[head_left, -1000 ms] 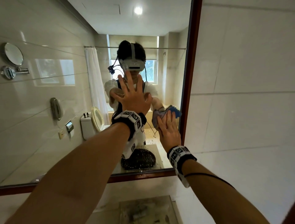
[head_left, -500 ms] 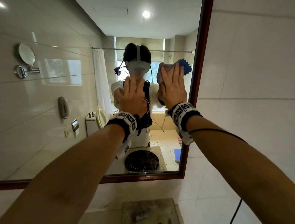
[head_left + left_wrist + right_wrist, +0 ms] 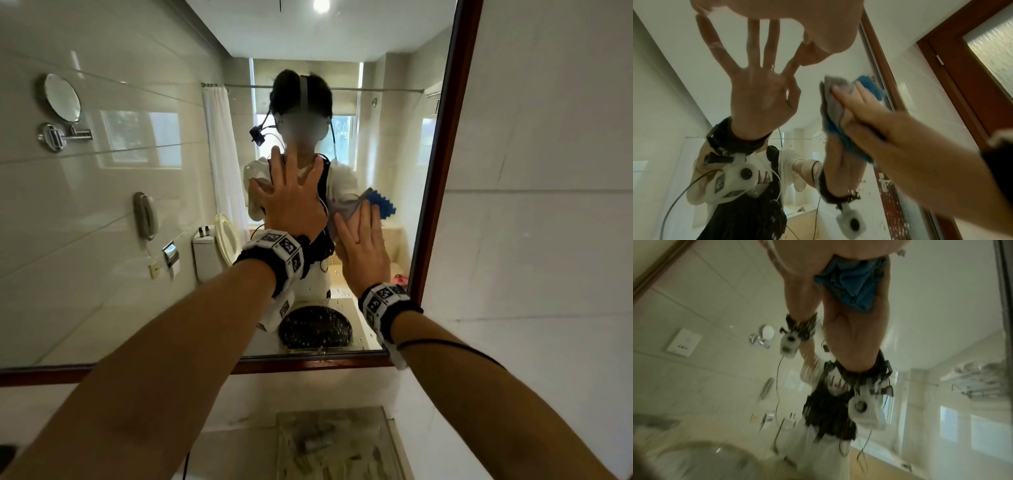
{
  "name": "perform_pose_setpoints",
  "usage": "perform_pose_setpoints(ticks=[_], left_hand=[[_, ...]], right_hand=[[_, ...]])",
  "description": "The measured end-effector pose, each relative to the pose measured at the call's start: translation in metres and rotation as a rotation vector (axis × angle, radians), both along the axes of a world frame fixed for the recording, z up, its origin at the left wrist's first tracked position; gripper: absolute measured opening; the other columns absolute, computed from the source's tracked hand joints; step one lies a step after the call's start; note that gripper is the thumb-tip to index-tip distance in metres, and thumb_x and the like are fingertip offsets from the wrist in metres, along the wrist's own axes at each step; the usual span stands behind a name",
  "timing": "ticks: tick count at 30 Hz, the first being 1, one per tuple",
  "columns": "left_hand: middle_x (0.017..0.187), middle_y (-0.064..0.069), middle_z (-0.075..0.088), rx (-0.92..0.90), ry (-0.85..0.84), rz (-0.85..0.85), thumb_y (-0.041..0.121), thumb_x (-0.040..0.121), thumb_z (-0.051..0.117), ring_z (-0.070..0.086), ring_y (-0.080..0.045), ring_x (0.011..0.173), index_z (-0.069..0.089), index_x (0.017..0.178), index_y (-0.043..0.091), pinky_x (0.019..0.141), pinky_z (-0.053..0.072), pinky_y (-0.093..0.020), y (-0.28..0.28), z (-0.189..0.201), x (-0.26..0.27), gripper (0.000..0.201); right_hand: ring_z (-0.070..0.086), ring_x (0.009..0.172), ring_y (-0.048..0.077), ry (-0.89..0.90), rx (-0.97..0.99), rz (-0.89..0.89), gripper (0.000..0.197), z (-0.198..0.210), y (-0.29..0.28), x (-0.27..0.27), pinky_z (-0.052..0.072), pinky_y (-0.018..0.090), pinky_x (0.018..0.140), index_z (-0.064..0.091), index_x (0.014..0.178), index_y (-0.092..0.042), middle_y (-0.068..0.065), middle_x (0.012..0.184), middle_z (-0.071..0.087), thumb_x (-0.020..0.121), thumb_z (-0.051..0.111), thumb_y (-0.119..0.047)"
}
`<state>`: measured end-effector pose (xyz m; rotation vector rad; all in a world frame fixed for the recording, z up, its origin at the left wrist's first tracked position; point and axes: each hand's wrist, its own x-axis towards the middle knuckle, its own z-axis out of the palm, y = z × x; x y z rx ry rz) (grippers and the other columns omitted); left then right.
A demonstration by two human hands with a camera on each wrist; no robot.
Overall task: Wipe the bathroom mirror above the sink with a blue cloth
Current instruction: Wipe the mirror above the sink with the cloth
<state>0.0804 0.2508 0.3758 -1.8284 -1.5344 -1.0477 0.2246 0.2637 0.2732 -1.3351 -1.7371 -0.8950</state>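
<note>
The wall mirror [image 3: 113, 281] has a dark red-brown frame [image 3: 442, 171]. My left hand [image 3: 291, 205] lies flat on the glass with its fingers spread, near the middle. My right hand [image 3: 363, 250] presses the blue cloth [image 3: 382, 205] against the glass with straight fingers, close to the frame's right edge. In the left wrist view, my left hand [image 3: 777, 9] meets its own reflection. My right hand [image 3: 890, 129] covers the cloth [image 3: 869, 86], which shows a grey side and a blue side. The right wrist view is blurred; the cloth [image 3: 851, 280] bunches under my right hand [image 3: 828, 253].
Pale wall tiles [image 3: 548, 240] run to the right of the mirror. A sink top [image 3: 329, 445] sits below it. The glass reflects a round shaving mirror [image 3: 63, 97], a toilet [image 3: 212, 250] and a shower curtain [image 3: 222, 154]. A frosted-glass door [image 3: 990, 53] stands at the right.
My right hand swept the cloth up the glass along the right edge, then came back down to mid height. My left hand stayed flat on the mirror.
</note>
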Motion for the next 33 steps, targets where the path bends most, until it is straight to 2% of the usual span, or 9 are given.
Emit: perform_pose_setpoints(ticks=[5, 7, 9, 13, 17, 21, 24, 28, 33], left_hand=[[0.161, -0.009, -0.002, 0.017, 0.025, 0.001, 0.037, 0.084, 0.049, -0.003, -0.036, 0.146, 0.016, 0.148, 0.039, 0.101, 0.017, -0.074, 0.002, -0.023, 0.0, 0.072], [0.161, -0.011, -0.002, 0.018, 0.019, 0.003, 0.04, 0.085, 0.048, -0.003, -0.037, 0.146, 0.015, 0.148, 0.038, 0.1, 0.018, -0.075, 0.003, -0.026, 0.003, 0.071], [0.161, -0.012, -0.003, 0.002, 0.01, 0.001, 0.04, 0.088, 0.046, -0.003, -0.038, 0.146, 0.014, 0.149, 0.037, 0.1, 0.018, -0.076, 0.003, -0.025, 0.006, 0.069], [0.161, -0.013, -0.002, -0.006, -0.009, 0.01, 0.04, 0.088, 0.046, -0.002, -0.039, 0.145, 0.014, 0.149, 0.036, 0.1, 0.019, -0.076, 0.003, -0.027, 0.009, 0.069], [0.161, -0.011, -0.001, -0.002, -0.029, 0.009, 0.038, 0.088, 0.045, -0.002, -0.038, 0.146, 0.017, 0.148, 0.038, 0.1, 0.018, -0.075, 0.004, -0.026, 0.01, 0.066], [0.161, -0.008, 0.003, 0.013, -0.105, -0.006, 0.039, 0.091, 0.042, 0.0, -0.034, 0.147, 0.025, 0.146, 0.038, 0.1, 0.016, -0.075, 0.004, -0.024, 0.016, 0.058], [0.16, -0.009, 0.009, 0.041, -0.17, 0.027, 0.042, 0.09, 0.043, 0.006, -0.035, 0.146, 0.03, 0.144, 0.035, 0.098, 0.02, -0.074, 0.005, -0.026, 0.026, 0.056], [0.16, -0.011, 0.009, 0.058, -0.174, 0.064, 0.046, 0.089, 0.045, 0.007, -0.038, 0.145, 0.021, 0.147, 0.032, 0.096, 0.022, -0.074, 0.009, -0.032, 0.033, 0.064], [0.16, -0.013, 0.008, 0.081, -0.143, 0.06, 0.047, 0.089, 0.046, 0.007, -0.04, 0.145, 0.013, 0.149, 0.036, 0.096, 0.023, -0.075, 0.011, -0.043, 0.033, 0.069]], right_hand=[[0.009, 0.145, 0.045, -0.012, -0.18, -0.085, 0.087, -0.091, -0.019, -0.001, 0.013, 0.047, 0.117, 0.028, 0.15, -0.021, 0.028, 0.155, 0.016, 0.074, 0.065, 0.0], [0.008, 0.145, 0.046, -0.013, -0.23, -0.109, 0.089, -0.1, -0.021, 0.0, 0.009, 0.047, 0.118, 0.024, 0.151, -0.021, 0.029, 0.155, 0.014, 0.074, 0.064, -0.001], [0.011, 0.144, 0.046, -0.005, -0.227, -0.087, 0.084, -0.093, -0.02, 0.001, 0.013, 0.047, 0.118, 0.025, 0.15, -0.02, 0.029, 0.155, 0.017, 0.076, 0.058, -0.001], [0.011, 0.145, 0.045, -0.028, -0.178, -0.084, 0.077, -0.051, -0.016, 0.008, 0.006, 0.048, 0.118, 0.021, 0.152, -0.02, 0.028, 0.156, 0.016, 0.084, 0.054, -0.005], [0.003, 0.146, 0.044, 0.011, -0.073, -0.114, 0.073, 0.034, 0.001, 0.012, 0.004, 0.05, 0.121, 0.01, 0.154, -0.02, 0.03, 0.156, 0.007, 0.093, 0.05, -0.022], [0.002, 0.146, 0.044, 0.024, -0.024, -0.155, 0.063, 0.113, 0.017, 0.032, 0.003, 0.051, 0.12, 0.006, 0.154, -0.016, 0.03, 0.157, 0.005, 0.097, 0.027, -0.032], [0.003, 0.146, 0.044, 0.016, 0.002, -0.153, 0.063, 0.129, 0.01, 0.04, 0.003, 0.049, 0.121, 0.011, 0.154, -0.016, 0.029, 0.157, 0.006, 0.095, 0.027, -0.031], [0.004, 0.146, 0.045, 0.082, -0.012, -0.111, 0.061, 0.102, 0.002, 0.04, 0.006, 0.049, 0.121, 0.014, 0.154, -0.015, 0.029, 0.157, 0.006, 0.096, 0.026, -0.028], [0.003, 0.146, 0.042, 0.153, -0.085, -0.12, 0.058, 0.016, -0.005, 0.05, 0.004, 0.048, 0.121, 0.014, 0.154, -0.016, 0.027, 0.157, 0.006, 0.1, 0.027, -0.032]])
